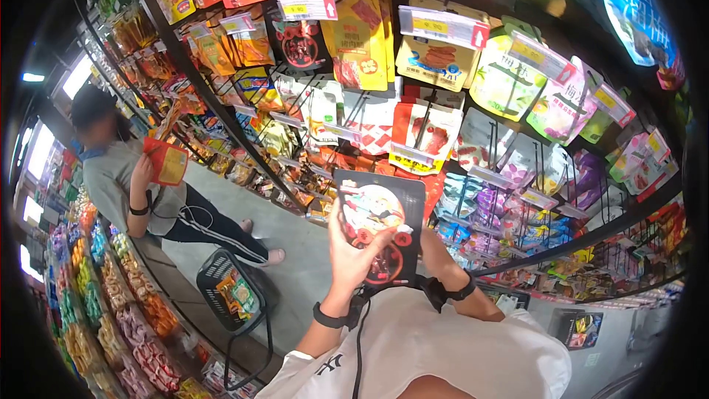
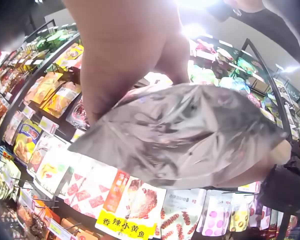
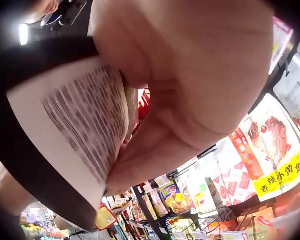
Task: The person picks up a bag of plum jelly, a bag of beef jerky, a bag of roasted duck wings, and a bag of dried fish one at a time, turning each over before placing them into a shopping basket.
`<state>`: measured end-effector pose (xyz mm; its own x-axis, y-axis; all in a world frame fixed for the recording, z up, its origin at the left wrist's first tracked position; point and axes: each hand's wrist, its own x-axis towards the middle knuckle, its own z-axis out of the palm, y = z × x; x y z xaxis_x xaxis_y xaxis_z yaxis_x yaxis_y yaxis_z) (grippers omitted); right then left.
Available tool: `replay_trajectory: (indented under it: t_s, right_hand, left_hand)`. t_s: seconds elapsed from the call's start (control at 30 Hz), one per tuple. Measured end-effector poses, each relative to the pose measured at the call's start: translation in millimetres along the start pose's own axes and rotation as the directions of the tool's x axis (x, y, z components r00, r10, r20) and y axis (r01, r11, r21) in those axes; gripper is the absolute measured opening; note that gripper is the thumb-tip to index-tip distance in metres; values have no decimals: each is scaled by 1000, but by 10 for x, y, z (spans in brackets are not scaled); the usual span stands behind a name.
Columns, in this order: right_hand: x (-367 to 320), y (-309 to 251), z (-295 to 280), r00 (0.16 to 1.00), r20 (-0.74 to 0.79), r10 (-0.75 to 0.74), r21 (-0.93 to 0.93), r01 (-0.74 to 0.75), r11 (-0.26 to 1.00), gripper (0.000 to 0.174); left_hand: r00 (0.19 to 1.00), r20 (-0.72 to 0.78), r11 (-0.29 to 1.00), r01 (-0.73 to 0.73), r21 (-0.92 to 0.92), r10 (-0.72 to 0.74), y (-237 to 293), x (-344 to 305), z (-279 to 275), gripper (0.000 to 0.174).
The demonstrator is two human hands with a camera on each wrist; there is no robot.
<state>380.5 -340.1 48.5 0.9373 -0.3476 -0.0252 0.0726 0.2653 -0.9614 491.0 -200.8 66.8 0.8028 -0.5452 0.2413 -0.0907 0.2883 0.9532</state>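
Note:
A black snack pouch [image 1: 380, 229] with a round food picture is held upright before the chest. The left hand [image 1: 353, 251] grips its left side, thumb across the front. On the right side, the right hand [image 1: 436, 255] holds the pouch, its fingers partly hidden behind it. The left wrist view has the left hand [image 2: 132, 55] at the edge of the crinkled grey pouch surface [image 2: 190, 135]. In the right wrist view the right hand [image 3: 190, 75] pinches the pouch beside its white printed label [image 3: 85, 115].
Racks of hanging snack bags [image 1: 358, 44] rise in front. On the floor to the left stands a black basket [image 1: 210, 281] with packets inside. A person [image 1: 122, 170] holding a red packet [image 1: 168, 162] stands at the left, near bins of wrapped goods [image 1: 140, 340].

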Motion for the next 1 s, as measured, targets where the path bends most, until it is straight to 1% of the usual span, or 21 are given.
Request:
replay_trajectory:
  t_s: [0.03,0.1,0.13,0.17,0.23,0.27,0.3,0.37,0.4,0.5,0.53,0.63,0.67,0.7,0.77,0.8,0.83,0.9,0.93,0.97,1.0]
  right_hand:
    - [41,-69,41,1000,-2,31,46,-31,998,36]
    - [57,-262,124,995,-5,101,147,-100,984,36]
    - [197,-144,86,998,49,-33,-31,34,999,36]
    - [250,-163,113,993,31,-116,-139,119,983,36]
    - [442,-323,292,959,23,-284,-348,274,897,38]
    - [616,-340,326,922,-3,-388,-326,366,871,35]
    - [748,-420,350,935,-41,-351,-312,322,894,34]
    - [991,-593,388,952,-112,-283,-273,244,930,32]
    - [1138,-563,389,926,-143,-351,-273,303,913,31]
    - [1464,-621,450,879,-136,-457,-192,429,883,30]
    - [1529,-654,467,862,-140,-487,-235,449,862,30]
    - [1646,-683,462,861,-92,-500,-260,464,847,30]
    - [1652,-709,434,891,-31,-453,-307,423,852,30]
    - [1656,-746,483,860,-41,-508,-239,485,841,30]
    - [1803,-609,399,874,-22,-485,-255,465,848,32]
    - [1869,-591,400,850,-15,-526,-196,514,835,37]
    - [1911,-579,416,854,-15,-520,-175,509,842,39]
    - [2009,-559,476,861,-18,-508,-130,501,855,44]
    - [2013,-690,533,895,-1,-447,-97,445,891,49]
    - [2114,-679,561,863,26,-505,-146,503,852,50]
    - [2208,-683,600,862,24,-507,-160,503,849,49]
  left_hand:
    - [996,-60,989,-57,134,65,-70,71,-87,100]
    - [986,-139,990,-75,116,91,-61,213,-179,100]
    - [980,-146,988,-121,100,134,-39,313,-213,99]
    - [969,-140,961,-170,219,203,-74,414,-289,98]
    - [950,-117,916,-240,321,290,-58,656,-380,98]
    - [942,-132,902,-246,355,309,-37,774,-402,98]
    - [943,-142,887,-221,406,300,41,884,-418,95]
    - [947,-191,925,-186,331,259,-25,1131,-506,94]
    - [949,-171,849,-145,508,264,125,1191,-491,99]
    - [916,-64,646,-229,728,396,436,1346,-304,103]
    - [914,-56,637,-235,735,402,433,1440,-304,106]
    - [913,-54,617,-229,753,405,352,1678,-358,115]
    - [926,-95,739,-228,633,367,347,1773,-345,114]
    - [930,-121,782,-215,585,346,290,1868,-389,111]
    - [911,-124,747,-239,621,394,255,1978,-436,107]
    - [898,-139,756,-259,601,418,242,2033,-440,107]
    - [891,-164,785,-270,558,424,230,2107,-464,102]
    - [887,-202,867,-317,385,415,247,2259,-535,96]
    - [863,-207,846,-358,395,462,269,2355,-586,93]
    - [841,-224,817,-358,451,492,330,2435,-617,93]
    - [836,-226,811,-361,460,500,350,2529,-683,91]
